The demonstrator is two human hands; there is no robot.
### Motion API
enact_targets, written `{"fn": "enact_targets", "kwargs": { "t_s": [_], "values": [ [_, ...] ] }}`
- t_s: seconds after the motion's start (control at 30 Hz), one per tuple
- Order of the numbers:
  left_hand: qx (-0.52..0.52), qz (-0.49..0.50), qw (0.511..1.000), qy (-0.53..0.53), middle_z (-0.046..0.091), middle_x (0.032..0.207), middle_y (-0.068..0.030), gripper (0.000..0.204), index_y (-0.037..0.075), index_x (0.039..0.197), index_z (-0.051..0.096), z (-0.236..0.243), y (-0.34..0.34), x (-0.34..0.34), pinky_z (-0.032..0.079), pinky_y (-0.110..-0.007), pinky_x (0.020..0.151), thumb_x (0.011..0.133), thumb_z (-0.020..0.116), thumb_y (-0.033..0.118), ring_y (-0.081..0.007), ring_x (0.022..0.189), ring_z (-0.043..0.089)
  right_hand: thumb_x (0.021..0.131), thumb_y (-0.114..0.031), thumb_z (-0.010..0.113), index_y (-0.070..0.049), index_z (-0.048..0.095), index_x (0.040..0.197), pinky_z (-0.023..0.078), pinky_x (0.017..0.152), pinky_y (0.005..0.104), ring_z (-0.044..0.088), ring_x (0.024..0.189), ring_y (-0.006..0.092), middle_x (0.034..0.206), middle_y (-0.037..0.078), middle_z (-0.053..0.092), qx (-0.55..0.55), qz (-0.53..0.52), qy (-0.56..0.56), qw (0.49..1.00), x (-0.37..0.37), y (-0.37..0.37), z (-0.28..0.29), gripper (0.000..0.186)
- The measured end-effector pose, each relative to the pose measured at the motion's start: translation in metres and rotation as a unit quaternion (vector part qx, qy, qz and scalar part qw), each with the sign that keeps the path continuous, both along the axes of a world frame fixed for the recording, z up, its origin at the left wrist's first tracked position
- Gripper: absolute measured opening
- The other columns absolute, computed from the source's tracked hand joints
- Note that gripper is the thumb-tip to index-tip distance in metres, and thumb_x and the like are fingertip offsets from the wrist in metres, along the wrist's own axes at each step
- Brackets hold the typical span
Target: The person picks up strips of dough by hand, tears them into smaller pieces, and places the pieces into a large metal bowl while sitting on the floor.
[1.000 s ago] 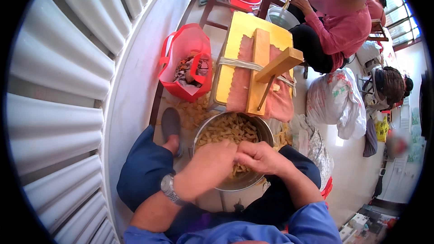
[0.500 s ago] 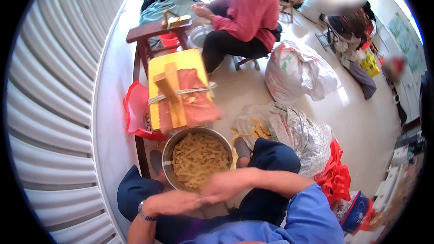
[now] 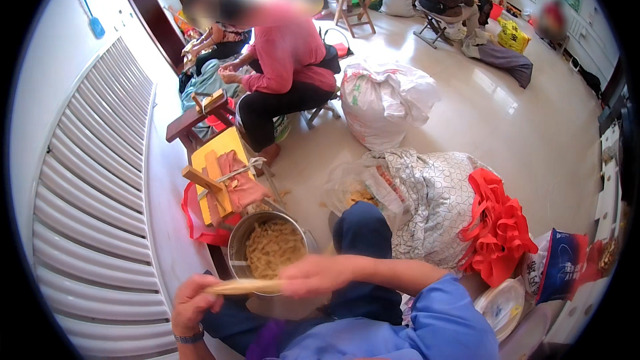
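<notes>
A pale tan, flattened strip (image 3: 245,287) is stretched level between my hands, over the near rim of a metal pot. I cannot tell what it is made of. My left hand (image 3: 195,303), with a watch at the wrist, pinches one end of it. My right hand (image 3: 315,276), slightly blurred, is closed round the other end. Between my knees stands the metal pot (image 3: 235,243), holding many pale yellow-tan pieces (image 3: 273,248). Just beyond it, a yellow board (image 3: 212,149) carries a wooden block (image 3: 205,180) and a pink cloth (image 3: 241,183), tied down with white cord.
A red basin (image 3: 193,217) sits left of the board, beside a white radiator (image 3: 93,207). To the right lie a clear plastic bag (image 3: 340,183), patterned cloth (image 3: 433,193) and red fabric (image 3: 497,227). A white sack (image 3: 377,103) stands near a seated person in pink (image 3: 287,53).
My hands have drawn apart, the left moving left, and the strip now shows plainly between them. The whole view has shifted, showing more of the room.
</notes>
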State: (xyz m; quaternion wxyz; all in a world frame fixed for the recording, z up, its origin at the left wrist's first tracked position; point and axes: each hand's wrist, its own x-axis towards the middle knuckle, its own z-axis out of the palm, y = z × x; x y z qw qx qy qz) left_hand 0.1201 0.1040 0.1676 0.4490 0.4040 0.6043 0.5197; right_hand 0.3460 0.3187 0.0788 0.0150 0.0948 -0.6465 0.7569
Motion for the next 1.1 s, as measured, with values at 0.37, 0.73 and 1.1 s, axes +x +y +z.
{"fn": "enact_targets", "kwargs": {
  "t_s": [0.37, 0.73, 1.1],
  "values": [
    [0.029, 0.073, 0.997, -0.010, 0.068, 0.103, -0.0087, 0.030, 0.000, 0.117, 0.062, -0.075, 0.000, 0.079, 0.053, -0.027, 0.076, 0.089, 0.067, 0.008, -0.0152, 0.087, 0.066, 0.107, -0.030, 0.043, -0.012, 0.057, 0.121, 0.048, 0.057, 0.0302, 0.059, 0.060, 0.0155, 0.070, 0.004, 0.056, 0.035, -0.094, 0.004, 0.995, 0.018, -0.027, 0.033, 0.027],
    [0.017, 0.165, 0.971, -0.169, 0.063, 0.104, -0.0042, 0.032, 0.002, 0.130, 0.053, -0.083, -0.006, 0.110, 0.051, -0.026, 0.076, 0.104, 0.053, 0.021, -0.0118, 0.087, 0.061, 0.100, -0.020, 0.058, -0.010, 0.049, 0.139, 0.053, 0.066, 0.0338, 0.068, 0.071, 0.0187, 0.073, 0.008, 0.065, 0.161, -0.291, 0.032, 0.943, 0.002, -0.085, -0.013, 0.041],
    [0.053, 0.096, 0.957, -0.267, 0.065, 0.086, -0.0144, 0.031, 0.001, 0.125, 0.049, -0.113, -0.047, 0.100, 0.058, -0.035, 0.060, 0.104, 0.051, 0.024, -0.0233, 0.067, 0.066, 0.100, -0.026, 0.058, -0.004, 0.059, 0.111, 0.050, 0.081, 0.0294, 0.062, 0.081, 0.0114, 0.084, 0.002, 0.065, -0.092, -0.158, -0.136, 0.974, -0.007, -0.119, -0.029, 0.025]
  ]
}}
